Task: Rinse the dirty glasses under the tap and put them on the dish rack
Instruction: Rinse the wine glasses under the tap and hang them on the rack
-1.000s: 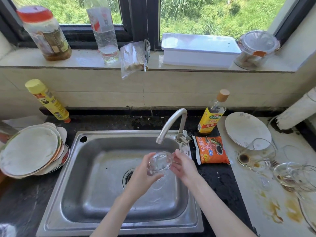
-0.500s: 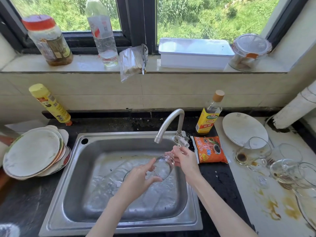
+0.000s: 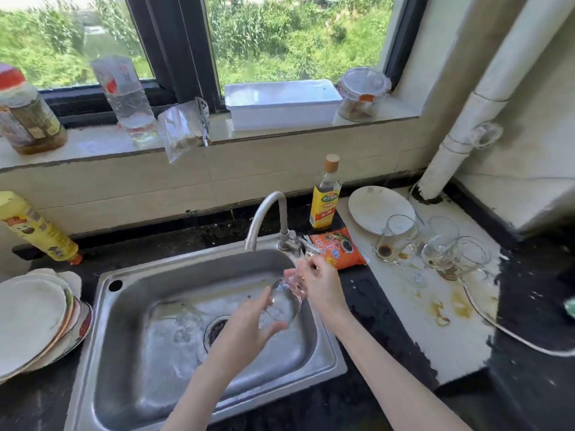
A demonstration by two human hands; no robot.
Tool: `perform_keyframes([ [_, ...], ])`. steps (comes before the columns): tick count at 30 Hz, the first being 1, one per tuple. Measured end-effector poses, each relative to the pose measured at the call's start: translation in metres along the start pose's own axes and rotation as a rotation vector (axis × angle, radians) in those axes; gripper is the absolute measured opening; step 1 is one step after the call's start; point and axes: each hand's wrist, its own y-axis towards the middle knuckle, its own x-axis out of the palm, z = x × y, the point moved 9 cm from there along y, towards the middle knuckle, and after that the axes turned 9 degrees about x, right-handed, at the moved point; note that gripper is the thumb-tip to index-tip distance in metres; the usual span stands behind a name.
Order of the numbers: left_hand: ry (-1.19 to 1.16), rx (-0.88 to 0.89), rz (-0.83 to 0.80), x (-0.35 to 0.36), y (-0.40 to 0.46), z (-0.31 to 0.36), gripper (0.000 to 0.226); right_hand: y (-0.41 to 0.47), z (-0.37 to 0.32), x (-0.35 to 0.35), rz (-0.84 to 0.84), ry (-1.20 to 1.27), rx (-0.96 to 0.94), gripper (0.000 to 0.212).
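Note:
A clear glass (image 3: 284,301) lies tilted over the steel sink (image 3: 124,306), to the right of and below the tap (image 3: 267,213) spout. My left hand (image 3: 249,329) cups its lower body with curled fingers. My right hand (image 3: 320,284) grips its upper end, next to the tap handle. Several dirty glasses (image 3: 395,241) with brown dregs stand on the stained white counter at the right. No dish rack is in view.
A stack of plates (image 3: 34,318) sits left of the sink. A yellow bottle (image 3: 325,197), an orange packet (image 3: 339,248) and a white plate (image 3: 378,208) lie behind the sink. Jars, a water bottle and a white box (image 3: 281,104) line the windowsill.
Both hands have carried the glass from under the spout toward the sink's right side and tilted it. Water now spreads across the sink bottom. The view has shifted to the right.

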Motion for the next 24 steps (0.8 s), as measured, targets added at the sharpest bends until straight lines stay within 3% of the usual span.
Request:
perform_keyframes([
  [4,-0.031,0.180,-0.121,0.020,-0.009,0.033,0.069,-0.049,0.019,-0.047,0.191,0.020,0.015,0.026],
  [11,-0.008,0.382,-0.291,0.088,-0.058,0.123,0.078,-0.169,0.060,-0.125,0.509,0.139,0.021,0.028],
  [15,-0.003,0.582,-0.438,0.131,-0.093,0.189,0.052,-0.251,0.096,-0.184,0.694,0.232,0.047,0.023],
  [24,-0.081,0.867,-0.762,0.258,-0.221,0.347,0.057,-0.469,0.186,-0.300,1.091,0.382,0.076,0.021],
])
